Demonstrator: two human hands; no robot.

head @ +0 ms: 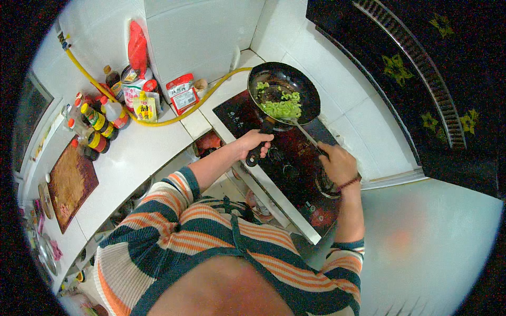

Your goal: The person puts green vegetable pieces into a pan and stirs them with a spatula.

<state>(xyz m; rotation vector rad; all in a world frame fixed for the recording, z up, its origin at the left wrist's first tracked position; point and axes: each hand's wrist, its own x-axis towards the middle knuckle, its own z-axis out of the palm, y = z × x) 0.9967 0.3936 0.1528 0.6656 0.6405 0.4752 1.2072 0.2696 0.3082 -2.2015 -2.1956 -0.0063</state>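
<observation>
My left hand (255,144) grips the black handle of a dark wok (292,75), which sits tilted over the far end of a black glass-topped stove (284,162). Chopped green vegetables (282,107) lie along the near side of the wok, with a few bits higher up its wall. In my right hand (339,162) is the handle of a metal spatula (306,132). Its blade reaches into the wok and is partly hidden among the green pieces. A dark beaded bracelet circles my right wrist.
Left of the stove, a white counter (142,150) carries several sauce bottles (95,120), a red-and-white seasoning packet (182,94) and a wooden cutting board (73,183). A yellow gas hose (174,120) runs across it towards the stove. White tiled wall (363,118) borders the stove's right side.
</observation>
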